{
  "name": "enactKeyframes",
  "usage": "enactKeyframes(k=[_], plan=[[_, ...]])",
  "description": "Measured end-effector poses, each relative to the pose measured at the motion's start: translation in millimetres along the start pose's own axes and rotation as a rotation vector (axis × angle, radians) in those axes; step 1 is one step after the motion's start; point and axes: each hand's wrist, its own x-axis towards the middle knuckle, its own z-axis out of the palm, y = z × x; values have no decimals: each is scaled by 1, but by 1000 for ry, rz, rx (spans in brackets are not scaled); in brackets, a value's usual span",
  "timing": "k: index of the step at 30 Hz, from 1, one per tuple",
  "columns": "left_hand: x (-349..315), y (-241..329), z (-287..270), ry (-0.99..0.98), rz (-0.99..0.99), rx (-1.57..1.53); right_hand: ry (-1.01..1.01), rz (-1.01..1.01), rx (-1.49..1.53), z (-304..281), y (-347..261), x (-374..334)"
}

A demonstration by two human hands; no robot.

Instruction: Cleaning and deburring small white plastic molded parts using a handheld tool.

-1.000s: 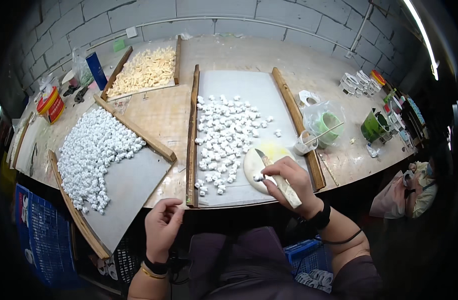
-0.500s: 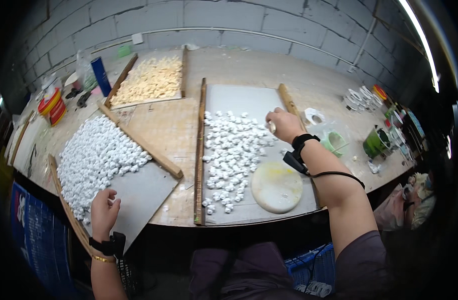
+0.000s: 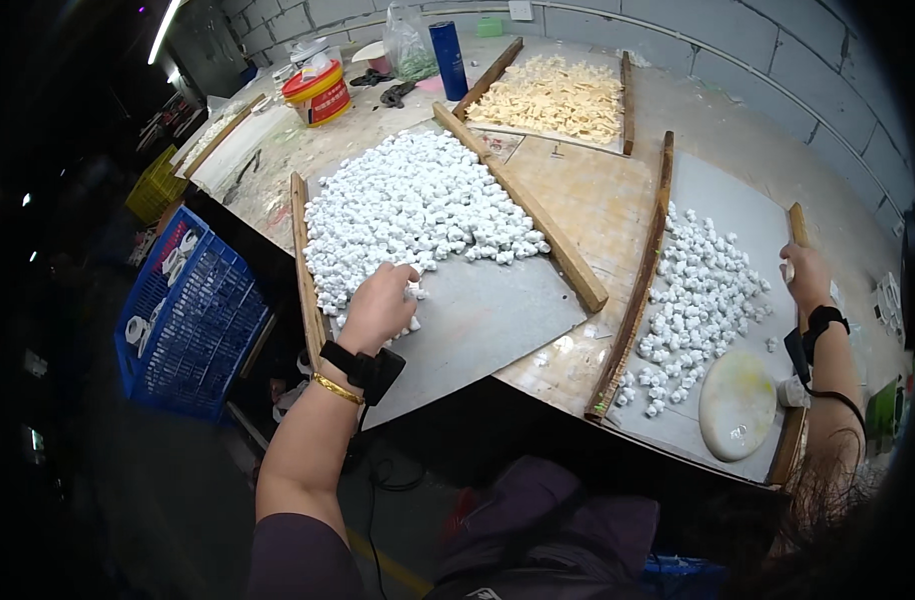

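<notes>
My left hand (image 3: 378, 308) reaches to the near edge of a heap of small white knobbly pieces (image 3: 418, 200). Its fingers are curled inward, with white pieces at the fingertips. The heap lies on a grey board (image 3: 478, 315) between wooden strips. Far to the right, my right hand (image 3: 810, 278) is closed around a small pale thing with a rounded end (image 3: 787, 270), mostly hidden by the fingers. That hand is by the right wooden strip of a second grey board (image 3: 723, 185), where more white pieces (image 3: 698, 300) are spread in loose rows.
A round whitish slab with a yellow stain (image 3: 738, 405) lies on the right board. Behind are a tray of cream-coloured pieces (image 3: 553, 95), a blue cylinder (image 3: 448, 60) and a red-and-yellow bucket (image 3: 318, 95). A blue crate (image 3: 203, 320) stands left, below the table's edge.
The view has swung left, bringing the blue crate fully in. My left hand has moved forward to the heap, its fingers curling at the white pieces. My right hand keeps its small pale thing.
</notes>
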Motion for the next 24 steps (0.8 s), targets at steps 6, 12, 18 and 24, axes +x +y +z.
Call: enactKeyframes(k=[6, 12, 18, 24], plan=[[-11, -10, -19, -142, -35, -122, 141, -138, 216, -64, -50, 1], [-33, 8, 5, -63, 115, 152, 163, -383, 321, -111, -137, -29], [-44, 28, -11, -10, 30, -353, 145, -385, 430, -162, -188, -97], [-92, 88, -28, -300, -157, -1557, 126, -413, 692, -163, -229, -164]])
